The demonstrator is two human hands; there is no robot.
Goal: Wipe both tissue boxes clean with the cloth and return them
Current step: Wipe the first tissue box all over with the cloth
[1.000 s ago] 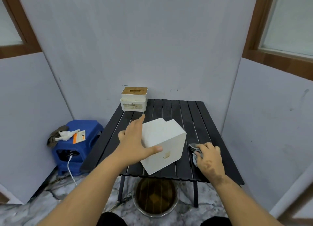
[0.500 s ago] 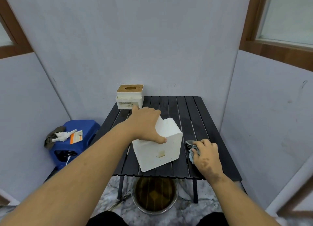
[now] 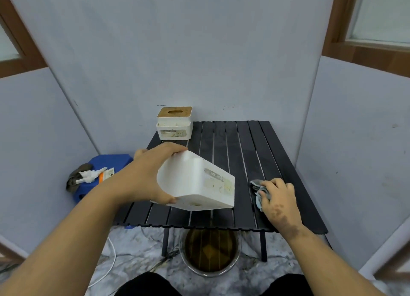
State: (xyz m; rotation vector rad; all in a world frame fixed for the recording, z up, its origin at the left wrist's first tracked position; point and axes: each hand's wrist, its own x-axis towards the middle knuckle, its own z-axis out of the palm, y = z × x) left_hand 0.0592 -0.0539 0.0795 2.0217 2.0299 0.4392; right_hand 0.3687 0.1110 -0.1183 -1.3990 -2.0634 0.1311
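Observation:
A white tissue box [image 3: 197,182] is tilted on its side above the front of the black slatted table [image 3: 244,145], its labelled face turned toward me. My left hand [image 3: 150,176] grips its left end, fingers over the top edge and thumb under the bottom. A second tissue box [image 3: 174,124] with a wooden lid stands upright at the table's far left corner. My right hand [image 3: 278,198] rests on the table at the right and holds a crumpled grey cloth [image 3: 258,190].
A blue plastic stool [image 3: 104,173] with a plug, a cloth and a card on it stands left of the table. Under the table's front edge sits a round metal bowl [image 3: 210,251] of brownish liquid. A white cable lies on the marble floor. Walls close in on three sides.
My left hand has turned the white box from standing on its corner to lying sideways, label face toward me, and lifted it. My right hand stays on the cloth.

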